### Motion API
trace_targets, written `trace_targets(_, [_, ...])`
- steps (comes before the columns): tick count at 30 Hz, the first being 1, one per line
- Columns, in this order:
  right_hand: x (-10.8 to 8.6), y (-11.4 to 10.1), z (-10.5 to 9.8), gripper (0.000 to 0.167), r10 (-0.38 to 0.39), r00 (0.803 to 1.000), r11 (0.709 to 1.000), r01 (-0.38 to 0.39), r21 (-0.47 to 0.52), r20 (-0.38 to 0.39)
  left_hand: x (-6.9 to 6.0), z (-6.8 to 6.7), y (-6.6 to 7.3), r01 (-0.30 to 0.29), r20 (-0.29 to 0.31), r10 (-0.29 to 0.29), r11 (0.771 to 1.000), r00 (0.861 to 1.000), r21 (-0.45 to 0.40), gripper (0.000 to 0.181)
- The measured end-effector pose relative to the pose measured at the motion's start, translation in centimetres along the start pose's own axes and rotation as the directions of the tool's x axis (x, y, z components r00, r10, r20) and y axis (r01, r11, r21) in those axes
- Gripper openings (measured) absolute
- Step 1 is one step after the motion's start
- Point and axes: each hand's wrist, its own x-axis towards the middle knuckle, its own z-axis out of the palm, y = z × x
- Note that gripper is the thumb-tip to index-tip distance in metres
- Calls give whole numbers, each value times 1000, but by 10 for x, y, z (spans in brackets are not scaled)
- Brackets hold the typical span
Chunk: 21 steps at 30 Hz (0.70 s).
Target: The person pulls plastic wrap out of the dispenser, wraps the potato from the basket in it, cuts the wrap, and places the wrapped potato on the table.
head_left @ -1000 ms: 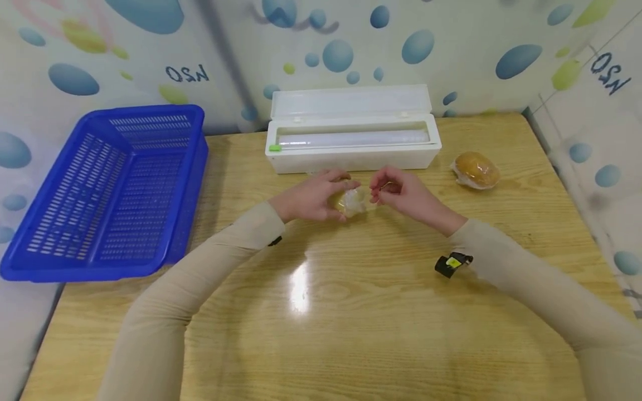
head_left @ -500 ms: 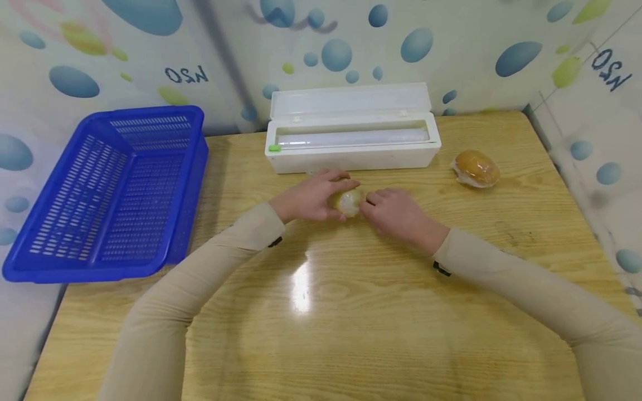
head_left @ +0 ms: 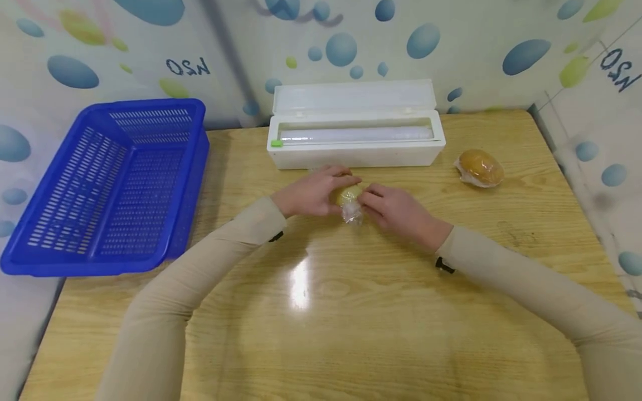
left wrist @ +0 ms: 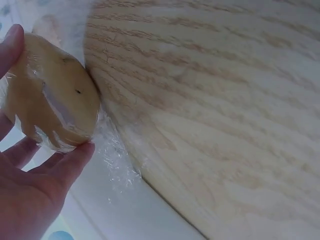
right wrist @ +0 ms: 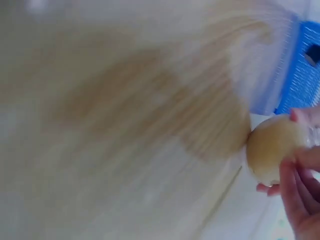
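A yellowish potato point(left wrist: 65, 95) in clear plastic wrap sits in front of the wrap box in the head view. My left hand point(head_left: 316, 192) grips it from the left, thumb on one side and fingers on the other. My right hand point(head_left: 398, 214) is at its right side; in the right wrist view the thumb and fingertips come together against the potato point(right wrist: 272, 150), pinching the wrap there. A bunched tail of plastic wrap point(head_left: 353, 213) sticks out from the potato toward me. Loose film point(left wrist: 117, 155) also shows beside it in the left wrist view.
Behind the hands stands a white plastic-wrap box point(head_left: 356, 156), lid raised, film roll point(head_left: 351, 135) inside, green slider point(head_left: 276, 143) at left. A blue basket point(head_left: 175, 223) is at the left. A wrapped orange-brown rounded item point(head_left: 480, 167) lies right on the wooden table point(head_left: 351, 323).
My right hand has come left from beside the potato to touch it. The potato has turned, so its bunched wrap now points toward me. My left hand stays around it.
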Motion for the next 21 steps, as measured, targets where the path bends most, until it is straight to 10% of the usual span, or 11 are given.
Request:
trace_targets(9, [12, 6, -11, 14, 78, 993, 969, -95, 227, 87, 1, -1, 0, -27, -22, 26, 1000, 999, -12, 66])
trace_targets(21, [18, -8, -6, 17, -12, 995, 997, 5, 78, 95, 5, -3, 5, -25, 9, 25, 999, 1000, 37, 61])
